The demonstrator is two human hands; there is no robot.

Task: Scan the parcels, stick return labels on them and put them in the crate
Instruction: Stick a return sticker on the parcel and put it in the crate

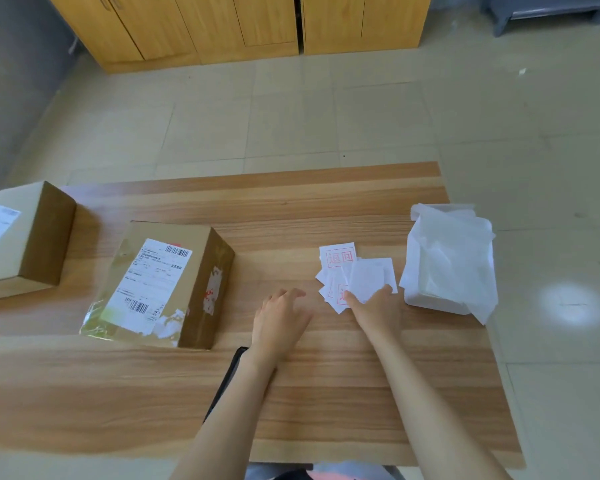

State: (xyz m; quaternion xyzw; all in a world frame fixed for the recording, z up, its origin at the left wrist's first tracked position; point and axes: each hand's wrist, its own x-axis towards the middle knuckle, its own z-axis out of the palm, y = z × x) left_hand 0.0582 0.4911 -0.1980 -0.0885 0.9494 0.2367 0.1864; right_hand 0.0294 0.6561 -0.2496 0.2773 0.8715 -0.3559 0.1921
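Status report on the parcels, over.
Left hand open over wooden table. Right hand touching white red-printed paper labels. Brown cardboard parcel lies left, path clear.

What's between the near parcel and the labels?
Head view: only the left hand, fingers relaxed, over bare table between parcel and labels.

parcel [21, 237] cropped at left edge, black object [226, 382] partly under left forearm [243, 393], return labels [338, 258] partly under right hand [374, 310]

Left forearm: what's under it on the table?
A thin dark object lies on the table beneath the forearm. Only a strip beside the arm shows; the rest is covered, so I cannot tell what it is.
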